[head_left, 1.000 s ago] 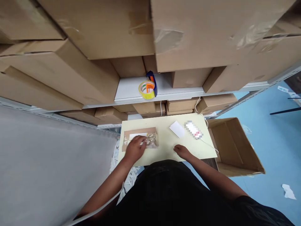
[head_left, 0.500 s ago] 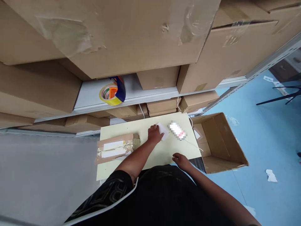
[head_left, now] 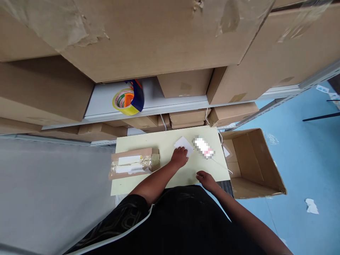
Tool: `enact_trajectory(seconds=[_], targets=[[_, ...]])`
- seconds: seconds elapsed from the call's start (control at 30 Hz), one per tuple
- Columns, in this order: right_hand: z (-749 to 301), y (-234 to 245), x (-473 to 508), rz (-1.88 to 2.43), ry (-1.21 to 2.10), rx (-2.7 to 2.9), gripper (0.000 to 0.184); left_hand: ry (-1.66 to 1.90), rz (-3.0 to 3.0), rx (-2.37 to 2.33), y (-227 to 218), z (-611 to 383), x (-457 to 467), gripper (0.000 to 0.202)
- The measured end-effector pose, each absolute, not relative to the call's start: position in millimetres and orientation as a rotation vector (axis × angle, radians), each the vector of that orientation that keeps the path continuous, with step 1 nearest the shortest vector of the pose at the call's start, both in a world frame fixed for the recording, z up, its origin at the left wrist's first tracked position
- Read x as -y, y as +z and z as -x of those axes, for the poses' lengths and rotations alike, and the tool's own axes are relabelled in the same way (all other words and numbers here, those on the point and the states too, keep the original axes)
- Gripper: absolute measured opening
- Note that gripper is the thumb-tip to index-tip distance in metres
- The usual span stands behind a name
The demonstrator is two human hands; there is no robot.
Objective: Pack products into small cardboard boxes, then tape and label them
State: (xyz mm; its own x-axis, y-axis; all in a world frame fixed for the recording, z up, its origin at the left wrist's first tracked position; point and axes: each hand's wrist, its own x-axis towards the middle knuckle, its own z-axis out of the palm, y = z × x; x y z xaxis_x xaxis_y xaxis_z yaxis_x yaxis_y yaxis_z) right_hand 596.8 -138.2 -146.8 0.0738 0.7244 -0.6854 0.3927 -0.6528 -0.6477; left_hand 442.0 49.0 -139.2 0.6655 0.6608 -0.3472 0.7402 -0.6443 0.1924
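Observation:
On the pale tabletop (head_left: 162, 177), my left hand (head_left: 180, 157) has its bent fingers on the near edge of a small white sheet of paper (head_left: 183, 142). The thumb lies at the paper's lower right, and the hand covers part of the sheet. My right hand (head_left: 206, 180) hovers at the table's near edge, loosely open, with nothing visible in it. Beyond it lies a blurred-out white and pink item (head_left: 204, 147) with a white cord. Left of my left hand is a flat taped cardboard package (head_left: 132, 163) with white labels.
An open cardboard box (head_left: 255, 159) stands right of the table. Behind, a shelf (head_left: 151, 106) holds a tape dispenser (head_left: 129, 98) with a yellow-edged roll. Large cartons (head_left: 159, 39) overhang the table. A scrap of paper (head_left: 311, 206) lies on the blue floor.
My left hand has drawn back slightly toward me, and more of the paper shows. My right hand has stayed nearly in place. The view has shifted a little.

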Motion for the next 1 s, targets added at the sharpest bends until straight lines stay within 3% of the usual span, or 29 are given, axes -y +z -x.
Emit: enact_trajectory(seconds=[0.13, 0.23, 0.53, 1.0], targets=[[-595, -146, 133, 2.074, 1.619, 1.123, 0.035, -0.226, -2.394, -1.506, -136, -433, -70, 0.048], [-591, -145, 129, 2.076, 1.614, 1.16, 0.035, -0.276, -2.192, -1.694, -139, -429, -91, 0.049], [-585, -147, 126, 2.034, 1.651, 1.191, 0.036, -0.25, -1.955, -1.668, -151, -423, -115, 0.024], [-583, -146, 119, 2.059, 1.67, 1.142, 0.031, -0.265, -2.335, -1.454, -124, -425, -114, 0.033]])
